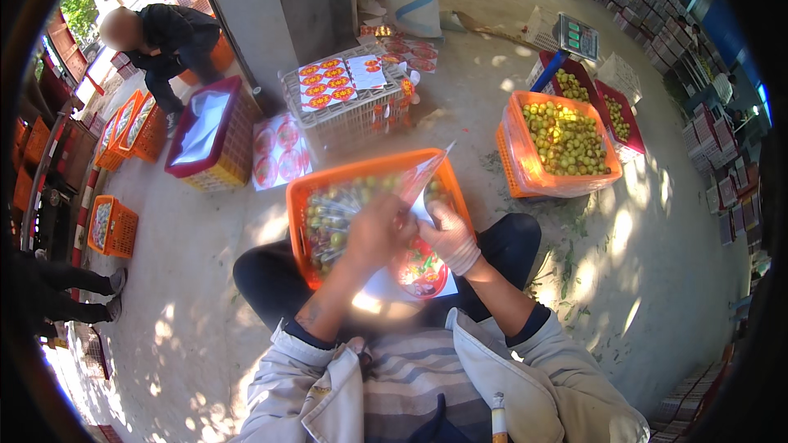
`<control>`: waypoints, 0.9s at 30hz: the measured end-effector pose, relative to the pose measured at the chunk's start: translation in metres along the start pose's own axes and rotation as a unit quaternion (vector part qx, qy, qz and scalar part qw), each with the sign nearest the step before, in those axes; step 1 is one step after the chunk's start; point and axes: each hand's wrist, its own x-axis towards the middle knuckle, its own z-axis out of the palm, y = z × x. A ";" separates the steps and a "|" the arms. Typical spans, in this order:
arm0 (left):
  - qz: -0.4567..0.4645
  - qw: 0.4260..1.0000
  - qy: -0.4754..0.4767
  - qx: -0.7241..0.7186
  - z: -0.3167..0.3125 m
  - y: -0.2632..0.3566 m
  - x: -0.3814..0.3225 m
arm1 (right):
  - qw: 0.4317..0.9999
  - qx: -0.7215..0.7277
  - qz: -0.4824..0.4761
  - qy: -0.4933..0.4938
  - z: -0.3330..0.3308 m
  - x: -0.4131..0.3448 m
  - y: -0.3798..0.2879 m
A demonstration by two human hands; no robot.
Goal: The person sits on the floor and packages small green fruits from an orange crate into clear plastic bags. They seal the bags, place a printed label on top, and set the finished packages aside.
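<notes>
My right hand, in a pale glove, grips a bent sheet of round red printed labels. My bare left hand is blurred, its fingers curled against the sheet's middle; whether it pinches a label is unclear. One corner of the sheet sticks up above both hands, and its lower part hangs towards my lap. Beneath them an orange plastic crate rests between my knees. Round green and brownish fruit lies inside under clear plastic film. Hands and sheet hide part of the fruit.
Label sheets lie on an upturned crate ahead. A fruit-filled orange crate stands right, by a scale display. A maroon-rimmed crate and a seated person are left. Another person's legs show at far left.
</notes>
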 end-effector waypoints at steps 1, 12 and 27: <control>-0.001 1.000 -0.002 0.000 0.000 -0.001 0.000 | 1.000 0.023 0.000 -0.009 0.000 0.000 0.002; -0.014 0.999 0.006 0.040 0.004 -0.002 -0.002 | 0.998 -0.025 -0.050 0.020 0.004 -0.005 -0.011; -0.078 0.997 -0.015 0.013 0.009 -0.006 -0.009 | 0.998 -0.018 -0.011 0.056 0.011 -0.007 0.009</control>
